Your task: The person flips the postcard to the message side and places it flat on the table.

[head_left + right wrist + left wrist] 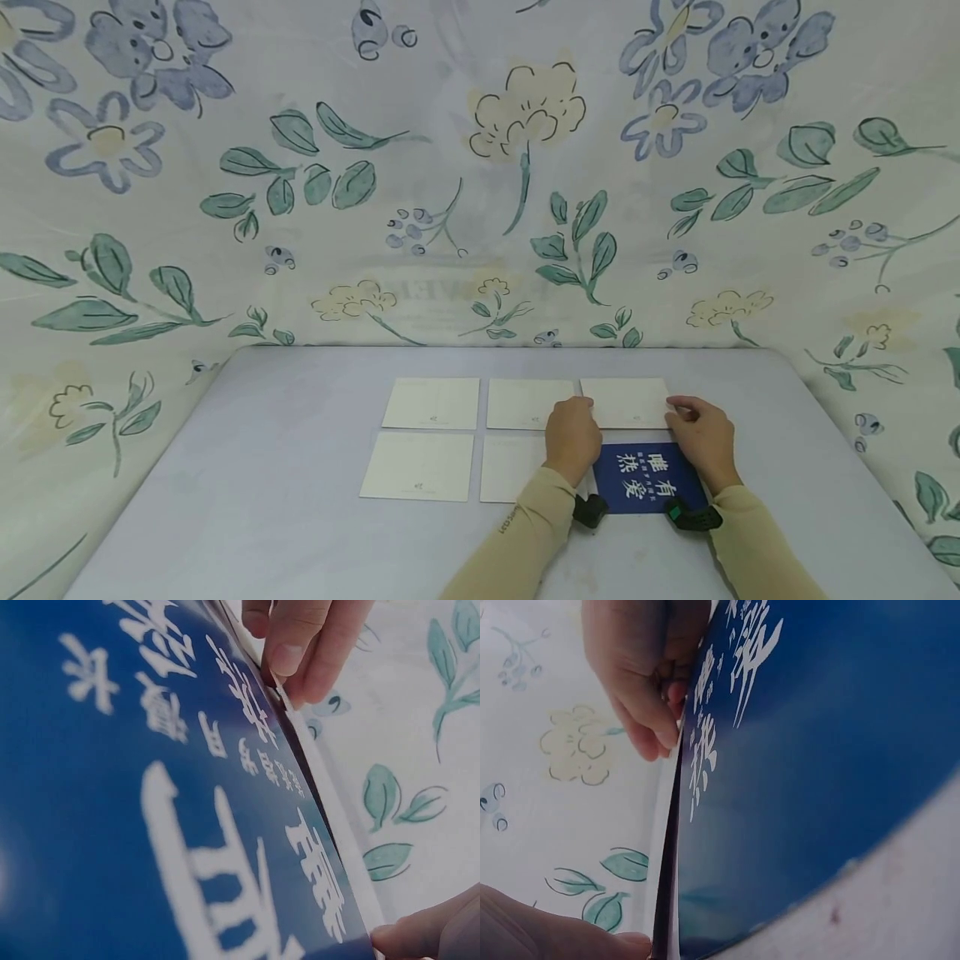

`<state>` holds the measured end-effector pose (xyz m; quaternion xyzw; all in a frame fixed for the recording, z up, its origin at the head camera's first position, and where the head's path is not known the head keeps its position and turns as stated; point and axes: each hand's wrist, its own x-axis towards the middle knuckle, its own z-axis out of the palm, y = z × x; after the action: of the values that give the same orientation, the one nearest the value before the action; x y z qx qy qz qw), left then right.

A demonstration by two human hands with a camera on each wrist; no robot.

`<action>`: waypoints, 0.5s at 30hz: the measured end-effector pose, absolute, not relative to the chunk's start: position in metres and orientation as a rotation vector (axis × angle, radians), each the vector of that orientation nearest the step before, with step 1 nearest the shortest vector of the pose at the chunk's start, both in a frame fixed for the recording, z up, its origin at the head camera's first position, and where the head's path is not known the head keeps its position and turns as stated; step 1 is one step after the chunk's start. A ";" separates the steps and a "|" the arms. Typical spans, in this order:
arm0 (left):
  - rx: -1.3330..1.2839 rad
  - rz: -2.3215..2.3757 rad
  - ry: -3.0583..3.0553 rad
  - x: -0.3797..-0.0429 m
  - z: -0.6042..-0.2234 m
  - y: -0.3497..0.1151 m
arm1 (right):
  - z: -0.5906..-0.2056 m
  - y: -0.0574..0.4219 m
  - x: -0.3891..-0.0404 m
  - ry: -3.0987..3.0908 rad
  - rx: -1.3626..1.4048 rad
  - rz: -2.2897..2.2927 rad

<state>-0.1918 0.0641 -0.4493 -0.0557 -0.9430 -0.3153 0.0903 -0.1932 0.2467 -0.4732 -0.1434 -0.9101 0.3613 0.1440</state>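
In the head view a white card (624,403) with a small mark near its lower edge lies at the back right. My left hand (572,440) pinches its left edge, and my right hand (703,437) has thumb and fingers at its right edge. Just in front of it is a blue card (630,479) with large white Chinese characters, between my forearms. Both wrist views show this blue card (817,765) close up. In them the white card (330,802) appears edge-on as a thin pale strip, with fingertips at both ends.
To the left are more white cards in two rows: two at the back (431,403), (525,403) and two in front (417,467), one partly covered by my left arm. The pale table (262,467) ends at a flowered cloth (450,208) behind.
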 end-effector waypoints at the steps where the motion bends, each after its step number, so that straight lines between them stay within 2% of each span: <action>1: -0.167 -0.926 -2.809 -0.192 -0.450 0.064 | -0.473 0.246 -0.193 -2.624 -0.406 1.041; 15: -0.175 -0.903 -2.796 -0.192 -0.448 0.064 | -0.472 0.247 -0.192 -2.634 -0.355 1.017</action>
<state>-0.1915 0.0643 -0.4480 -0.0590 -0.9453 -0.3054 0.0986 -0.1922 0.2466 -0.4716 -0.1233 -0.9155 0.3533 0.1475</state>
